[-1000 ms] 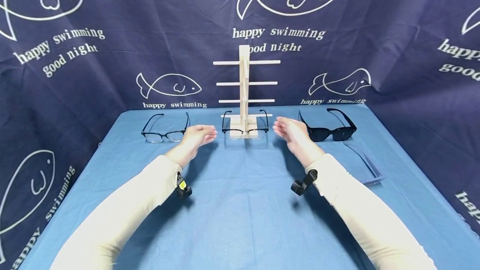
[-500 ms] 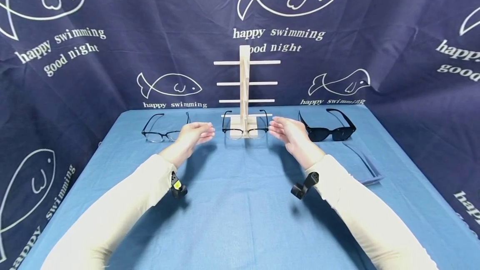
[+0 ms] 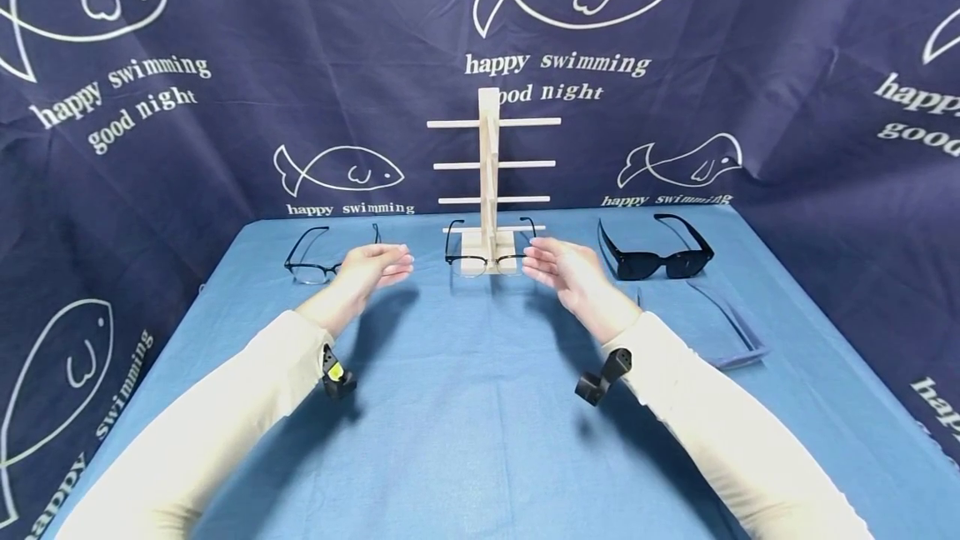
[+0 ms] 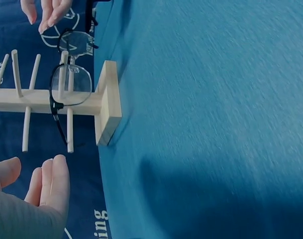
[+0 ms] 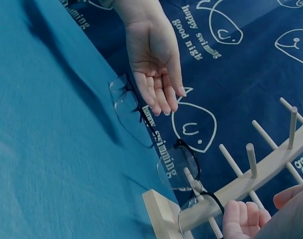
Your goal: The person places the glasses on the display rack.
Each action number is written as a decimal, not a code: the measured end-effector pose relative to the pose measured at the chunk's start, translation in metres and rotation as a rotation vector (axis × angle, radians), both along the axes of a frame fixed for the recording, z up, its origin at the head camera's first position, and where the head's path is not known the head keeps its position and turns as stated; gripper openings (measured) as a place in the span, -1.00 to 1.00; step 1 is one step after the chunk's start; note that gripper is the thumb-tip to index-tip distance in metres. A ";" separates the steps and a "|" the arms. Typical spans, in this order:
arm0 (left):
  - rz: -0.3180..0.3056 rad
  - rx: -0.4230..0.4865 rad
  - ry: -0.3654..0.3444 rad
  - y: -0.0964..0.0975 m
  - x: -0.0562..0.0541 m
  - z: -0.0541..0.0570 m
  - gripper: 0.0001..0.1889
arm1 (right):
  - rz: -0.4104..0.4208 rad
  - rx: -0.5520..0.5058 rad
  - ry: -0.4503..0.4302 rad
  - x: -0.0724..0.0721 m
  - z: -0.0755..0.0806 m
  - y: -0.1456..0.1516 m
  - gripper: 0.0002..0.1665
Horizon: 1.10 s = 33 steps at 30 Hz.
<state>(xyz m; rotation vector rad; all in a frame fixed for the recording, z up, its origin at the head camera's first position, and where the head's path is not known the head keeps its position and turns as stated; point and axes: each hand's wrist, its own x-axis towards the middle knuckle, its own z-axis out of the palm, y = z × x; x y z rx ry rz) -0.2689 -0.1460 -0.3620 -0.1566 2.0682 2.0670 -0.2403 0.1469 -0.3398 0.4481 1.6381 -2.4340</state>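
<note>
Black half-rim eyeglasses (image 3: 471, 257) sit on the lowest pegs of a wooden display stand (image 3: 489, 148), lenses facing me and temples pointing back. My right hand (image 3: 573, 275) is at their right end, its fingertips overlapping the edge of that lens in the head view. In the right wrist view its thumb stands apart from the straight fingers (image 5: 241, 214), beside the black temple. My left hand (image 3: 363, 277) hovers left of the stand with extended fingers and nothing in it. It partly covers a second pair of dark-framed eyeglasses (image 3: 309, 267) on the table.
Black sunglasses (image 3: 663, 265) lie at the back right of the blue-covered table (image 3: 480, 440). In front of them are blue-framed glasses (image 3: 742, 344), partly behind my right forearm. A dark blue fish-print cloth (image 3: 337, 48) hangs behind and at both sides.
My left hand has drawn left, away from the stand, over the left eyeglasses. My right hand has moved left to the right end of the eyeglasses on the stand.
</note>
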 end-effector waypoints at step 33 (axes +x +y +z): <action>-0.057 -0.196 0.002 -0.046 0.012 0.000 -0.49 | 0.164 -0.012 -0.042 0.021 -0.006 -0.033 -0.87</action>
